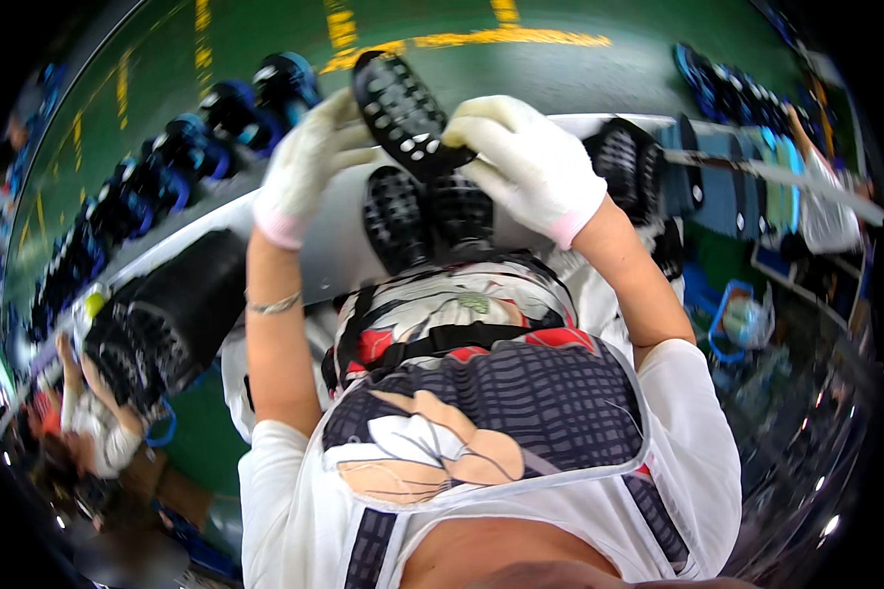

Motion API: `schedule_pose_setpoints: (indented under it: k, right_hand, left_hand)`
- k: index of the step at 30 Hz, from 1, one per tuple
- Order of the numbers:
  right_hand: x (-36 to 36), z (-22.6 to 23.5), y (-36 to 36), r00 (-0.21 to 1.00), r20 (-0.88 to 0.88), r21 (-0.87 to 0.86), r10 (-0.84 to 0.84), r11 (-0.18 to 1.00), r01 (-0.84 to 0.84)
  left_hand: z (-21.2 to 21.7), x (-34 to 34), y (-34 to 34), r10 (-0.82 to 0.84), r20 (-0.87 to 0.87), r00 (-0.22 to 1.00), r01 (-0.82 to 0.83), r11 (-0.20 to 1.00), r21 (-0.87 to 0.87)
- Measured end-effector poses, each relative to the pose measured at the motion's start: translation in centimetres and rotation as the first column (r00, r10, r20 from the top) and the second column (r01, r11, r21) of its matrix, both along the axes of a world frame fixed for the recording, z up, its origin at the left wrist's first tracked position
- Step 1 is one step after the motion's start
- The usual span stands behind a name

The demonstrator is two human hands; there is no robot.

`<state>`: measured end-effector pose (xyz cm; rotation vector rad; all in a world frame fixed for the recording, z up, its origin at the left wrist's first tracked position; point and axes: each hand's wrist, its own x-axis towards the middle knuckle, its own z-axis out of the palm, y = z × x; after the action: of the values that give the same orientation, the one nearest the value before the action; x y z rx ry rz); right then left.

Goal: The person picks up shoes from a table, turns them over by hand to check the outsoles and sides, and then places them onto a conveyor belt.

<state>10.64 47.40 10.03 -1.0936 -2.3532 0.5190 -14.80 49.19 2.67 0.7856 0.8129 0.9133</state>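
I hold up a black shoe sole [403, 108] with studded patches and pale dots near its lower end. My right hand [530, 162], in a white glove, pinches that lower end between thumb and fingers. On the other side my left hand [309, 162], also gloved, has its fingertips at the sole's left edge, some hidden behind it. Below the held piece, two more black soles [396, 216] stand side by side close to my apron, on the pale work surface [334, 231].
Stacked black soles [172, 314] lie to the left, with another black stack [624, 167] at right beside blue-grey flat pieces [727, 187]. Black-and-blue footwear [231, 113] lines the far left. Co-workers show at lower left [98, 422] and far right [825, 201]. A blue basket [732, 319] is at right.
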Motion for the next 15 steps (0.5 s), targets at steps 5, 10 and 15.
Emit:
schedule_pose_setpoints:
  k: [5,10,15]
  right_hand:
    - [-7.3,-0.5,1.6,0.976,-0.134,-0.098,0.175,0.977,-0.188]
    - [-10.8,-1.9,2.1,0.996,0.048,-0.39,0.073,0.919,-0.049]
    - [-13.5,-2.8,2.5,0.98,0.189,-0.319,0.057,0.948,0.006]
  left_hand:
    - [0.7,-1.1,-1.8,0.141,0.182,0.973,-0.136,0.99,-0.038]
    - [-2.7,-3.3,-2.9,0.422,0.171,0.89,-0.412,0.906,-0.093]
    - [-3.0,-3.7,-2.3,0.608,0.071,0.791,-0.6,0.793,-0.1]
